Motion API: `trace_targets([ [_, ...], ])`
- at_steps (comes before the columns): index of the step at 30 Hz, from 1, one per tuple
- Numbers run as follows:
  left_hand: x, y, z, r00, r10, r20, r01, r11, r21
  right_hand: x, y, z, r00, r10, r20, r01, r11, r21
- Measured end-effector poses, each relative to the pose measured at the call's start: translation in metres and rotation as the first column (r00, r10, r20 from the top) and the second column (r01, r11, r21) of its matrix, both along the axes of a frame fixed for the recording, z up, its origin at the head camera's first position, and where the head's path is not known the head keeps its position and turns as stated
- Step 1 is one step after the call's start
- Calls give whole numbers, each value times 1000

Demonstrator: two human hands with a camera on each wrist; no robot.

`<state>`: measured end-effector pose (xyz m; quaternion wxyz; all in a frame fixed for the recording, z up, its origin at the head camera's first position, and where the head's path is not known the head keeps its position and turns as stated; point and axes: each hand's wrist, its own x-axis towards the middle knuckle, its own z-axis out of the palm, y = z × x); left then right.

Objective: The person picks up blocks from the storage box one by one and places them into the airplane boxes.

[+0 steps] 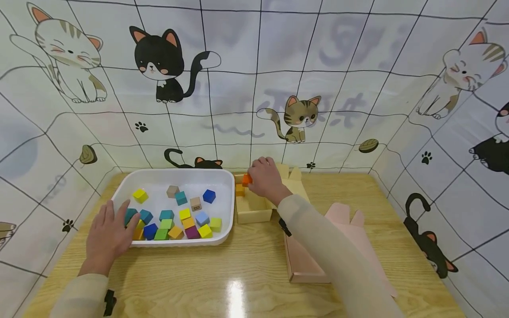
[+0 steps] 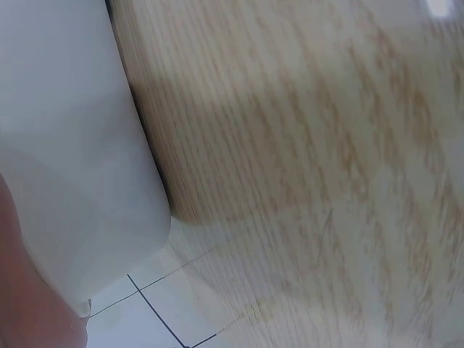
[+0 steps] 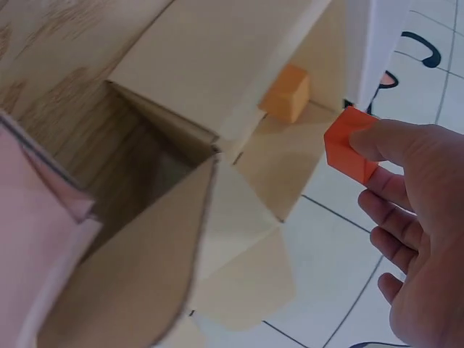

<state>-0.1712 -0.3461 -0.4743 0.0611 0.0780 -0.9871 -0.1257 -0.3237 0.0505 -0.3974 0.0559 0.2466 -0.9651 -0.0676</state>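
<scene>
My right hand (image 1: 265,177) pinches a red-orange cube (image 3: 346,143) between thumb and fingers, above a yellowish cardboard box (image 1: 254,216) with its lid folded back. In the right wrist view, a light orange cube (image 3: 287,94) lies inside that box, in a corner. My left hand (image 1: 109,232) rests over the near left rim of a white tray (image 1: 159,174), its thumb and fingers reaching over the edge near a teal cube (image 1: 130,215). Several colored cubes lie loose in the tray. From the left wrist, mainly the tray's outer wall (image 2: 80,145) shows.
A pink cardboard box (image 1: 306,260) with its lid open lies at the right front, partly under my right forearm. The wooden table (image 1: 199,278) meets a cat-patterned cloth (image 1: 238,88) at the back and sides. The tray stands against the yellowish box.
</scene>
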Motion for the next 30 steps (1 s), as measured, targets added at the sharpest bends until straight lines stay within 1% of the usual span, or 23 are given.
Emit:
trace_targets([
  [5, 0, -3, 1, 1000, 0, -2, 0, 1000, 0, -8, 3, -14, 1000, -14, 2, 13, 998, 66],
  [11, 0, -2, 1, 1000, 1, -9, 0, 1000, 8, -16, -1, -29, 998, -38, 43, 32, 991, 126],
  [16, -1, -1, 1, 1000, -5, -16, 5, 1000, 7, -20, -5, -38, 996, -58, 60, 49, 989, 141],
  [23, 1, 1, 0, 1000, 7, -19, -7, 1000, -10, -25, -10, -52, 997, -48, 59, 39, 988, 152],
  [30, -1, 2, 1, 1000, 7, -20, -7, 1000, -2, -28, -13, -55, 997, -60, 39, 52, 983, 179],
])
